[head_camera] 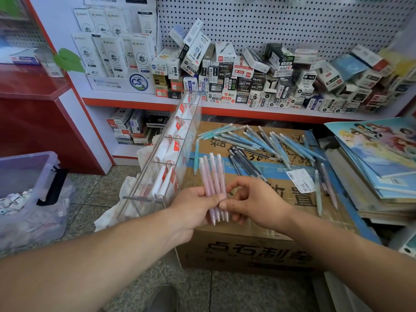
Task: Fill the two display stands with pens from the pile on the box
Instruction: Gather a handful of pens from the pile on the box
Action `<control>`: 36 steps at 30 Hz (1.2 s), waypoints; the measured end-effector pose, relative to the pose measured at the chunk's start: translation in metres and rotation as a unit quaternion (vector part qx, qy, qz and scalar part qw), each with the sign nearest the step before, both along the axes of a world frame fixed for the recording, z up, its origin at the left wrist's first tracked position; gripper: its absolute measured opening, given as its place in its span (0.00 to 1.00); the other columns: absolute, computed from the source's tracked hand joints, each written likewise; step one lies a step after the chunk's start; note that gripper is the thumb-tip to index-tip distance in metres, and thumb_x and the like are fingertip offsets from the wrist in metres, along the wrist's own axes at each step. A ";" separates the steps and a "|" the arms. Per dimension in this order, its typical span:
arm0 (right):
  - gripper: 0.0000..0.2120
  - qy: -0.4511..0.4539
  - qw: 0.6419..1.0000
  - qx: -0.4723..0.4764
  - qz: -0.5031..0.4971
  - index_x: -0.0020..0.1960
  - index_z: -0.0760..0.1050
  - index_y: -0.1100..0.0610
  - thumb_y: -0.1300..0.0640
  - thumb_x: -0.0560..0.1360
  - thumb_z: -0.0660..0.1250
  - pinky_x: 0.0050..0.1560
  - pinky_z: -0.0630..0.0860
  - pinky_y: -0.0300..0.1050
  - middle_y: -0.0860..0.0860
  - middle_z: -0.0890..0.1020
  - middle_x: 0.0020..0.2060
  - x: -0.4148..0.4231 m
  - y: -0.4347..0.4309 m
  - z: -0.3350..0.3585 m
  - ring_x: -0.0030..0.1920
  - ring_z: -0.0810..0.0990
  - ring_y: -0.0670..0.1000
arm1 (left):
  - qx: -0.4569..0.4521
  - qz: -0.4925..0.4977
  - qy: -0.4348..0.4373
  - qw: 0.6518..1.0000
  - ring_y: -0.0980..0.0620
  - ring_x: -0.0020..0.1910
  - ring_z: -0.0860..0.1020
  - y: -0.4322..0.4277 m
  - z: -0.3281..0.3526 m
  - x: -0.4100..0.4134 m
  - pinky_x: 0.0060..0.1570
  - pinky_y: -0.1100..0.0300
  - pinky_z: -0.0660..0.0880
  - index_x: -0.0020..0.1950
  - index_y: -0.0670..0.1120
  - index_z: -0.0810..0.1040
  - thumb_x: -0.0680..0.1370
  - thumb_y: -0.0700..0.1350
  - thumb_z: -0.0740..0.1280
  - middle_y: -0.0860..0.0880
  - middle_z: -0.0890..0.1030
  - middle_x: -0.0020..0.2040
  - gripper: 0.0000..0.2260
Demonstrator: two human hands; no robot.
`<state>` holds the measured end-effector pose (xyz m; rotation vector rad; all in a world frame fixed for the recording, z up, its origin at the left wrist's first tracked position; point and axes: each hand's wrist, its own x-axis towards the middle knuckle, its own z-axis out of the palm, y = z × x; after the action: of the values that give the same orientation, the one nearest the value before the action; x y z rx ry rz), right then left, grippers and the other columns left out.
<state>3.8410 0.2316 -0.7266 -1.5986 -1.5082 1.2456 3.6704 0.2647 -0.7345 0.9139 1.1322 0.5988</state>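
Pink slim pens [213, 183] in clear wrappers are gripped as a small bundle by the left hand [191, 208], whose fingers are curled round their lower halves. The bundle's right edge is pinched between the thumb and forefinger of the right hand [256, 203]. The bundle is held above the near left corner of a brown cardboard box [247, 251], its long axis running near to far, with the white-capped ends pointed away and the tapered ends towards the person. Large printed characters are seen upside down on the box, and a white label [301, 180] is stuck to its top. Just left of the box a clear acrylic display stand [157, 167] is laid aslant, its compartments stuffed with white-and-red packets. Farther back on the box a pile of blue and dark pens [258, 143] is scattered at mixed angles. Beyond, small refill cartons [225, 82] are stacked on a shelf, where "AIHAO", "1389", "GR-383", "0.5" and "CS" can be read.
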 end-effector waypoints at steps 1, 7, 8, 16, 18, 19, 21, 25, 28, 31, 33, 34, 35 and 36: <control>0.12 0.001 1.000 -0.002 0.000 0.53 0.79 0.55 0.59 0.73 0.78 0.33 0.81 0.47 0.57 0.85 0.34 0.000 0.001 -0.001 0.32 0.83 0.54 | -0.006 -0.003 -0.003 1.000 0.48 0.44 0.86 0.000 0.001 -0.001 0.43 0.58 0.83 0.57 0.43 0.85 0.79 0.39 0.72 0.42 0.88 0.48 0.08; 0.10 -0.003 1.000 -0.007 0.029 0.52 0.83 0.55 0.57 0.72 0.78 0.34 0.81 0.47 0.57 0.85 0.35 0.006 0.006 -0.006 0.32 0.82 0.53 | -0.025 -0.008 -0.005 1.000 0.47 0.40 0.87 0.001 0.004 -0.003 0.37 0.58 0.83 0.57 0.40 0.83 0.79 0.35 0.71 0.41 0.87 0.44 0.08; 0.10 0.001 0.999 -0.010 0.038 0.52 0.83 0.55 0.56 0.72 0.78 0.35 0.82 0.47 0.58 0.85 0.36 0.007 0.007 -0.005 0.33 0.82 0.53 | -0.022 -0.010 -0.003 1.000 0.47 0.40 0.87 0.001 0.004 -0.003 0.38 0.57 0.83 0.56 0.40 0.83 0.79 0.34 0.71 0.41 0.87 0.43 0.07; 0.11 -0.007 0.998 -0.036 -0.044 0.50 0.81 0.62 0.53 0.80 0.71 0.34 0.80 0.44 0.59 0.85 0.41 0.028 0.037 -0.003 0.34 0.82 0.51 | -0.008 -0.041 0.045 0.998 0.47 0.47 0.86 -0.010 0.002 -0.019 0.50 0.52 0.84 0.58 0.41 0.82 0.77 0.36 0.73 0.41 0.87 0.50 0.09; 0.07 -0.065 0.996 -0.023 -0.057 0.49 0.82 0.61 0.56 0.79 0.72 0.34 0.81 0.43 0.58 0.86 0.39 0.022 0.050 -0.012 0.33 0.82 0.49 | -0.007 -0.052 0.052 0.997 0.45 0.50 0.86 -0.018 0.001 -0.025 0.53 0.51 0.83 0.58 0.42 0.83 0.78 0.36 0.73 0.41 0.87 0.51 0.09; 0.06 -0.087 0.995 -0.015 -0.053 0.48 0.82 0.60 0.56 0.79 0.72 0.34 0.82 0.42 0.56 0.86 0.38 0.017 0.058 -0.016 0.33 0.83 0.48 | -0.007 -0.055 0.054 0.997 0.43 0.52 0.85 -0.023 0.000 -0.028 0.54 0.50 0.83 0.58 0.41 0.83 0.78 0.36 0.72 0.40 0.87 0.52 0.09; 0.05 -0.124 0.992 0.008 -0.032 0.50 0.82 0.57 0.55 0.78 0.73 0.34 0.81 0.40 0.52 0.85 0.35 0.005 0.071 -0.021 0.33 0.83 0.47 | -0.009 -0.058 0.057 0.997 0.43 0.51 0.85 -0.033 -0.001 -0.032 0.52 0.52 0.82 0.58 0.40 0.82 0.78 0.36 0.72 0.37 0.85 0.54 0.08; 0.19 -0.218 0.971 0.084 0.044 0.70 0.74 0.46 0.48 0.80 0.69 0.45 0.78 0.40 0.52 0.81 0.46 -0.019 0.098 -0.028 0.42 0.81 0.49 | -0.004 -0.046 0.066 0.997 0.40 0.53 0.85 -0.042 -0.005 -0.039 0.56 0.48 0.81 0.56 0.41 0.82 0.78 0.36 0.72 0.37 0.85 0.54 0.07; 0.25 -0.303 0.942 0.103 0.105 0.77 0.68 0.45 0.43 0.82 0.64 0.63 0.73 0.49 0.54 0.73 0.56 -0.029 0.116 -0.035 0.56 0.75 0.53 | 0.005 -0.030 0.084 0.996 0.38 0.55 0.84 -0.039 -0.011 -0.045 0.59 0.42 0.80 0.56 0.42 0.83 0.78 0.37 0.73 0.38 0.86 0.52 0.07; 0.22 -0.359 0.918 0.096 0.140 0.74 0.71 0.45 0.40 0.82 0.60 0.65 0.69 0.51 0.53 0.70 0.56 -0.032 0.124 -0.037 0.58 0.71 0.53 | 0.004 -0.029 0.086 0.996 0.37 0.56 0.84 -0.037 -0.015 -0.047 0.60 0.38 0.79 0.56 0.42 0.83 0.78 0.37 0.73 0.38 0.86 0.52 0.07; 0.17 -0.362 0.916 0.108 0.134 0.66 0.77 0.47 0.40 0.82 0.61 0.59 0.71 0.49 0.52 0.72 0.54 -0.034 0.124 -0.037 0.55 0.72 0.53 | 0.006 -0.036 0.087 0.996 0.38 0.55 0.84 -0.037 -0.017 -0.046 0.60 0.40 0.80 0.55 0.43 0.84 0.78 0.37 0.73 0.39 0.86 0.51 0.07; 0.14 -0.350 0.923 0.116 0.112 0.60 0.79 0.49 0.42 0.82 0.63 0.54 0.72 0.48 0.52 0.74 0.52 -0.033 0.122 -0.037 0.52 0.74 0.52 | 0.008 -0.040 0.088 0.995 0.39 0.55 0.85 -0.036 -0.017 -0.045 0.60 0.40 0.80 0.54 0.44 0.84 0.78 0.37 0.73 0.40 0.87 0.50 0.06; 0.11 -0.338 0.930 0.121 0.081 0.54 0.79 0.51 0.44 0.81 0.65 0.49 0.73 0.47 0.51 0.76 0.49 -0.032 0.121 -0.037 0.49 0.77 0.52 | 0.009 -0.042 0.086 0.995 0.40 0.55 0.85 -0.035 -0.017 -0.043 0.60 0.40 0.80 0.53 0.45 0.85 0.78 0.37 0.73 0.41 0.87 0.50 0.06; 0.09 -0.331 0.935 0.121 0.049 0.50 0.79 0.52 0.46 0.80 0.68 0.44 0.74 0.47 0.51 0.78 0.47 -0.030 0.119 -0.037 0.46 0.78 0.52 | 0.009 -0.043 0.080 0.996 0.40 0.55 0.85 -0.034 -0.017 -0.042 0.60 0.40 0.80 0.53 0.45 0.85 0.77 0.37 0.73 0.41 0.87 0.50 0.06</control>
<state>3.8113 0.3505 -0.7633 -1.8855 -2.0701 0.5354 3.6287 0.2311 -0.7518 1.0356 1.2261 0.4724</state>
